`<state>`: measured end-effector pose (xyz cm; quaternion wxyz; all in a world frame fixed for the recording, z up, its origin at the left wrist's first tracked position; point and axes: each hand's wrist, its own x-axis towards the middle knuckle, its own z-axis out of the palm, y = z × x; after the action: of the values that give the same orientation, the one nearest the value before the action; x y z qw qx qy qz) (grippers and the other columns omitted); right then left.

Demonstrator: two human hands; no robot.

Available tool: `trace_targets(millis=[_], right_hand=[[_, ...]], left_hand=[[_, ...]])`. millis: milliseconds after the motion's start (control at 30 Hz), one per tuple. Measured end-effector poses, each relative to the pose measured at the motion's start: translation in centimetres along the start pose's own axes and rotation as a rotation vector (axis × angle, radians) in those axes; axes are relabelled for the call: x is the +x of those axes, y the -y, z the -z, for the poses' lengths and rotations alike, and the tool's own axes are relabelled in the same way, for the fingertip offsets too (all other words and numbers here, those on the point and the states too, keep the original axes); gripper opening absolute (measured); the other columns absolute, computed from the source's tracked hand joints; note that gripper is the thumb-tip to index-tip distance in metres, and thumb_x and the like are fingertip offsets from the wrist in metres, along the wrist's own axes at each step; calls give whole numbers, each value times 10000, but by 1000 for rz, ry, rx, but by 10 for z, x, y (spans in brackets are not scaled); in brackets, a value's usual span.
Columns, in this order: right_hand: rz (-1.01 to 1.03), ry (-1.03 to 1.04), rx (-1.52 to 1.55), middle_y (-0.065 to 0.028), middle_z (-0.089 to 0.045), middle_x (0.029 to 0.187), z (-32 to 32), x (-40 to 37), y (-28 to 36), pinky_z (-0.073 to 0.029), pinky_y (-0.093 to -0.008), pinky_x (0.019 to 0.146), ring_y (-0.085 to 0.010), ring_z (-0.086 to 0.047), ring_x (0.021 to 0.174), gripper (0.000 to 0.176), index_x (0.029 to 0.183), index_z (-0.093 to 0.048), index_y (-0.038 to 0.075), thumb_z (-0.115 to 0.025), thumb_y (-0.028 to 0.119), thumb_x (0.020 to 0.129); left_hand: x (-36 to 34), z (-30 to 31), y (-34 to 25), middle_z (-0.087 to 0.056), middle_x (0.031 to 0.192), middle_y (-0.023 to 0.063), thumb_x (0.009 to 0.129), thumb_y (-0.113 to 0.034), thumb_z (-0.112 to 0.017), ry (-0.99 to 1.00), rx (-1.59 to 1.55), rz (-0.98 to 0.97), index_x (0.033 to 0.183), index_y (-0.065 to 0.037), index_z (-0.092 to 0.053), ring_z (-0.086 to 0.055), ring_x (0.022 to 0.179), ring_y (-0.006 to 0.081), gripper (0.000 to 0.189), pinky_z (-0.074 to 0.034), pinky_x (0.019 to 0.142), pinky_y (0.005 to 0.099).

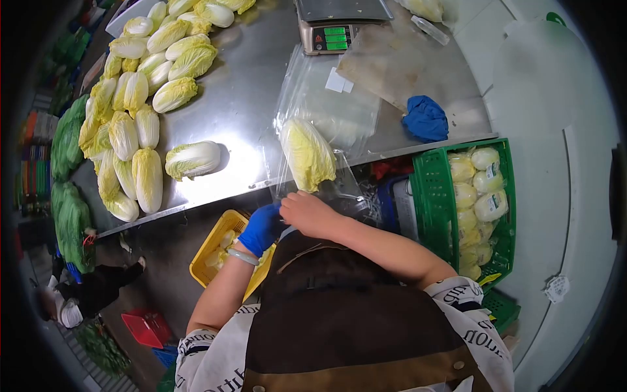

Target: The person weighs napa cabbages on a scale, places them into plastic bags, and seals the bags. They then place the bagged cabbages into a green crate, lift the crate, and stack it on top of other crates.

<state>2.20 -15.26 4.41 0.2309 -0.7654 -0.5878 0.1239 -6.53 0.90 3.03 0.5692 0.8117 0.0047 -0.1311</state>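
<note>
My left hand (261, 227), in a blue glove, is closed at the table's front edge, its fingertips meeting those of my bare right hand (308, 213). The right hand's fingers are curled together too. Whatever lies between them is hidden; clear plastic shows close by. Just beyond the right hand, a napa cabbage (307, 153) with pale yellow leaves lies on a stack of clear plastic bags (330, 98), its leafy end towards me. Another napa cabbage (193, 160) lies on its side, further left on the steel table (245, 85).
Many napa cabbages (148, 179) are piled at the table's left. A digital scale (331, 38) stands at the back, a crumpled blue cloth-like item (424, 119) at right. A green crate (434, 212) holds wrapped cabbages. Below is a yellow basket (204, 255). Another person (98, 287) is at far left.
</note>
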Motion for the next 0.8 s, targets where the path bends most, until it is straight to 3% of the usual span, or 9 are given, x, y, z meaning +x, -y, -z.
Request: trace_targets(millis=[100,200,267,300,433,500,600,733,800], right_hand=[[2,-12,66,-77,-560,869,21,-39,-2,-428,-369,817,-248,-543,895,126,849,-593,68,-614,189,822],[-248,107,25,-100,-574,923,9,-138,-14,-427,-386,867,-271,-548,957,138,870,-593,66,-582,203,854],[-326,547,-273,-102,-606,951,-55,-258,-49,-447,-380,850,-266,-584,954,152,948,-626,66,-561,171,857],[-705,760,-81,-97,-617,816,-124,-354,-62,-504,-408,751,-282,-633,812,154,880,-607,42,-605,147,767],[-701,718,90,-184,-620,1074,-60,-298,-47,-470,-417,884,-359,-584,1050,301,1110,-615,56,-554,133,825],[-658,-58,-288,-141,-516,1248,-7,-208,-45,-389,-420,997,-308,-456,1183,465,1200,-542,41,-657,118,755],[-534,-359,-222,-114,-494,1287,34,-120,-60,-368,-411,1026,-309,-388,1284,478,1178,-554,57,-696,149,731],[-22,-223,24,-58,-646,1059,38,-92,-102,-436,-373,961,-254,-558,1129,225,1000,-683,69,-675,168,799],[-325,-235,461,-59,-672,931,32,-93,-112,-470,-331,899,-225,-620,1012,154,936,-695,59,-627,174,859]], left_hand=[[10,-21,1,-662,941,104,906,-36,-498,-133,-1020,584,1042,40,-606,-643,851,207,189,-514,782,310],[6,-14,5,-652,1026,133,950,-117,-467,-118,-837,512,1204,50,-510,-648,944,252,307,-505,871,348],[-3,-9,6,-638,1062,180,959,-144,-475,-80,-777,480,1308,71,-414,-629,1026,291,414,-493,923,372],[-7,-8,11,-637,1067,183,962,-154,-476,-59,-797,471,1313,73,-410,-627,1031,292,423,-492,922,370],[-13,26,43,-582,1218,188,954,-192,-526,-5,-1035,654,1341,-1,-430,-599,1082,287,442,-464,945,393],[-10,27,13,-531,1314,163,864,-140,-627,-309,2,388,1342,-77,-466,-545,1169,304,508,-421,987,404],[16,21,-30,-557,1276,122,801,-155,-661,-195,993,-331,1357,-161,-456,-507,1218,286,593,-425,974,405],[27,28,-1,-595,1214,85,778,-149,-666,110,859,-574,1166,-90,-628,-547,1130,287,394,-426,974,394],[21,39,14,-640,1112,75,828,-115,-634,-17,266,-286,1089,-76,-659,-593,1035,254,265,-455,918,364]])
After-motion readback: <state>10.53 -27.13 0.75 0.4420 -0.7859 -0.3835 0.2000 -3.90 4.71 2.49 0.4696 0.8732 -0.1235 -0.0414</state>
